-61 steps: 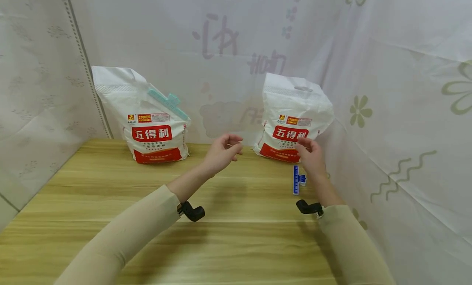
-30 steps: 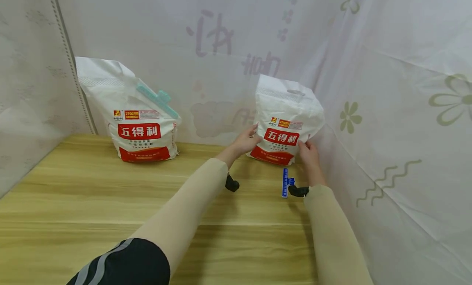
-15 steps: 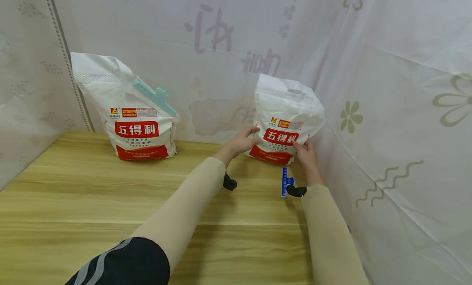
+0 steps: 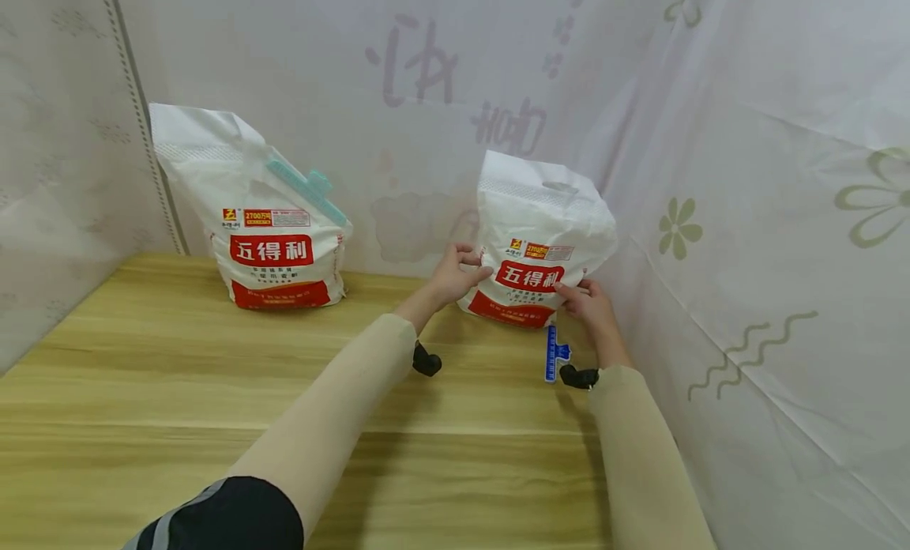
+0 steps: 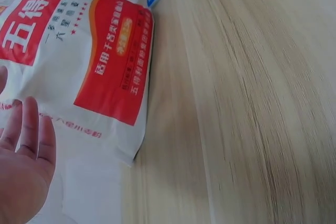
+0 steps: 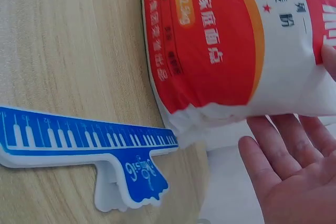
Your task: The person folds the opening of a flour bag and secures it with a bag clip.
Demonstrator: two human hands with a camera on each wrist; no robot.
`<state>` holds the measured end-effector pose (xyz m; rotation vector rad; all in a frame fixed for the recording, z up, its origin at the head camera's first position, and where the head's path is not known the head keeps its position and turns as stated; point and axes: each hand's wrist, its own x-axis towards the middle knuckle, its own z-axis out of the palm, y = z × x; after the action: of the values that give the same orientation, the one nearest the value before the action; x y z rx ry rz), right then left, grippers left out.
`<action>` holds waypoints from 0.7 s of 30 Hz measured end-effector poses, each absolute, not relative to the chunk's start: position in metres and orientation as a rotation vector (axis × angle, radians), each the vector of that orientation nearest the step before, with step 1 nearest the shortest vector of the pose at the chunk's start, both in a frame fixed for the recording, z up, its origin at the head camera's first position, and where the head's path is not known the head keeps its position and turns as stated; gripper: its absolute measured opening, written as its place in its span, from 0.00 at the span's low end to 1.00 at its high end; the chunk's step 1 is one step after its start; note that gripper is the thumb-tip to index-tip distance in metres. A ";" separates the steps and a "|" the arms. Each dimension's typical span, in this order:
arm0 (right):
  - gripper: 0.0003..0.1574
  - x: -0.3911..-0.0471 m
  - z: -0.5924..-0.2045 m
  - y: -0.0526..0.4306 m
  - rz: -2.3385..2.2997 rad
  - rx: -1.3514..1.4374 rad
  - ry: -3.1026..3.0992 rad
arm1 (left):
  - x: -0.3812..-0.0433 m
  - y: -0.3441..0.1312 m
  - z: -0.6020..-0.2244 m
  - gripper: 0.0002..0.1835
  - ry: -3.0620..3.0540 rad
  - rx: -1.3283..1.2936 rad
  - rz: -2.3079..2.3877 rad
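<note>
A white and red flour bag (image 4: 536,230) leans at the back right of the table. My left hand (image 4: 455,277) holds its left side, thumb toward the front, and in the left wrist view the fingers (image 5: 30,129) lie along that edge. Across from it, my right hand (image 4: 592,309) holds the lower right side with the thumb on the printed front and the fingers at the edge. A blue clip with piano-key print (image 6: 84,132) lies on the wood, one end against the bag's bottom corner. The clip is also seen beside my right wrist in the head view.
A second flour bag (image 4: 277,222) stands at the back left, a teal clip (image 4: 309,190) across its slanted corner. Patterned white cloth (image 4: 419,147) hangs behind and along the right of the wooden table (image 4: 178,392). Black wrist cameras (image 4: 426,360) sit on both arms.
Both hands came in from beside and in front of the right bag and took hold of its sides. Over the last half second the bag shifted slightly left and nearer, its corner reaching the blue clip.
</note>
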<state>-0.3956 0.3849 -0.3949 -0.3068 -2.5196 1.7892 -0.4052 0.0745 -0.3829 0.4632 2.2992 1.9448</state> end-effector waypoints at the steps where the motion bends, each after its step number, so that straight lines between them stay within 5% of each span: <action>1: 0.55 -0.394 -0.394 0.384 1.793 -0.279 -2.540 | -0.404 0.072 -0.384 0.43 2.304 0.463 1.944; 6: 0.54 -0.383 -0.388 0.375 1.782 -0.132 -2.664 | -0.401 0.059 -0.386 0.49 2.332 0.486 1.914; 13: 0.53 -0.377 -0.387 0.363 1.744 0.007 -2.783 | -0.394 0.042 -0.392 0.32 2.371 0.554 1.882; 21: 0.48 -0.373 -0.390 0.350 1.708 0.076 -2.818 | -0.382 0.024 -0.398 0.25 2.377 0.528 1.971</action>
<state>-0.3729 0.3502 -0.3900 0.0760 -2.8180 1.7081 -0.3824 0.0240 -0.3984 0.5282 2.3765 1.9714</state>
